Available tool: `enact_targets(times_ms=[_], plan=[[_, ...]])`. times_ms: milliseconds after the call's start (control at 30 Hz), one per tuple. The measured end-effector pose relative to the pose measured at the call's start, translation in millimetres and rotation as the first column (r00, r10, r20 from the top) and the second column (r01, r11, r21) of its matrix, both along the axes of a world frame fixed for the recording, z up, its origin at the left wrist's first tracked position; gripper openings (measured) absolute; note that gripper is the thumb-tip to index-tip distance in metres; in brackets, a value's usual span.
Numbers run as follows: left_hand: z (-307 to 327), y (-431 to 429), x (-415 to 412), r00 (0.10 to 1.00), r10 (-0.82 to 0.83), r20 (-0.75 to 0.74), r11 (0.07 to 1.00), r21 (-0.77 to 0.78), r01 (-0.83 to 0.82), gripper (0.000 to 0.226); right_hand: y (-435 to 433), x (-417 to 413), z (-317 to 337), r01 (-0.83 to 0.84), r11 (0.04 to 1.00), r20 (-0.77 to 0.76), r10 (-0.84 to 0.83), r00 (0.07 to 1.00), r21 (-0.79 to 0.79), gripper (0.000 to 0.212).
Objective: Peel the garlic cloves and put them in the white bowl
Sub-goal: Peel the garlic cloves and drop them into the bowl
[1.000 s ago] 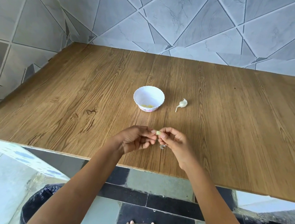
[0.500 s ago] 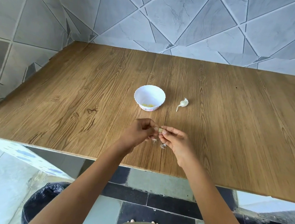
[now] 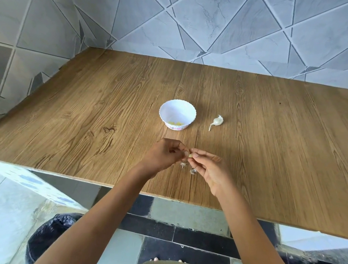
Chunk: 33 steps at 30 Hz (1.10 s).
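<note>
A small pale garlic clove point(image 3: 190, 155) is pinched between the fingertips of both hands, low over the wooden table point(image 3: 85, 124). My left hand point(image 3: 163, 155) grips it from the left with curled fingers, and my right hand point(image 3: 208, 168) pinches it from the right. The white scalloped bowl point(image 3: 177, 113) stands beyond the hands and holds a few yellowish peeled cloves at its bottom. To the bowl's right lies the rest of the garlic bulb point(image 3: 217, 122) with its stem. Bits of peel point(image 3: 192, 171) lie on the table under the hands.
Grey tiled walls close off the table at the back and left. The table's front edge runs just under my forearms. A bin lined with a black bag point(image 3: 54, 235) stands on the floor at lower left.
Both hands have shifted slightly away from me with the clove. A second scrap of peel has appeared on the table under them.
</note>
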<state>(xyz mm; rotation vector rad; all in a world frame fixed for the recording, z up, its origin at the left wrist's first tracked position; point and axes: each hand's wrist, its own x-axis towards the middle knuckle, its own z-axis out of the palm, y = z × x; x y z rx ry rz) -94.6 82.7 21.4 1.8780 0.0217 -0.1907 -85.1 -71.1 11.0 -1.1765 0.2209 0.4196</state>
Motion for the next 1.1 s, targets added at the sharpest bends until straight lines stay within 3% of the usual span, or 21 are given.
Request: enact_targets(times_ms=[333,467,600,667,733,800,900,1000,1100], plan=[[-2.2,-5.0,-1.7,0.962,0.043,-0.271,0.975,-0.2,-0.1,0.02,-1.9,-5.2,-5.9,-0.014,0.999,0.068,0.016,0.998,-0.034,0.022],[-2.1,-5.5,-1.0,0.957,0.089,-0.275,0.964,-0.216,-0.152,0.021,-2.2,-6.5,-6.0,0.009,0.999,0.113,-0.003,0.994,-0.05,0.02],[-2.3,-2.6,0.3,0.968,0.186,-0.166,0.978,-0.06,-0.198,0.018,-2.2,-7.2,-6.1,0.028,0.998,0.133,-0.02,0.991,-0.061,0.019],[-6.9,1.7,1.5,0.979,0.199,-0.049,0.973,0.126,-0.191,0.023,-1.3,-7.6,-6.2,0.038,0.997,0.142,-0.027,0.989,-0.073,0.018],[-12.4,5.2,2.4,0.985,0.153,0.08,0.903,0.393,-0.172,0.027,-0.5,-8.1,-7.0,0.052,0.994,0.155,-0.037,0.987,-0.091,0.018],[-10.9,5.4,0.4,0.981,0.133,0.141,0.851,0.491,-0.186,0.017,0.7,-8.5,-7.6,0.071,0.992,0.167,-0.052,0.985,-0.106,0.017],[-6.1,3.9,-2.5,0.974,0.16,0.164,0.933,0.298,-0.203,0.007,3.4,-9.6,-8.3,0.096,0.988,0.183,-0.073,0.98,-0.12,0.016],[1.1,1.9,-4.8,0.99,0.141,-0.013,0.99,-0.001,-0.141,0.012,5.6,-10.8,-9.2,0.113,0.985,0.204,-0.085,0.975,-0.13,0.015],[3.8,0.0,-5.1,0.991,0.113,-0.076,0.987,-0.106,-0.121,0.013,6.3,-11.8,-7.9,0.108,0.987,0.221,-0.08,0.972,-0.12,0.013]])
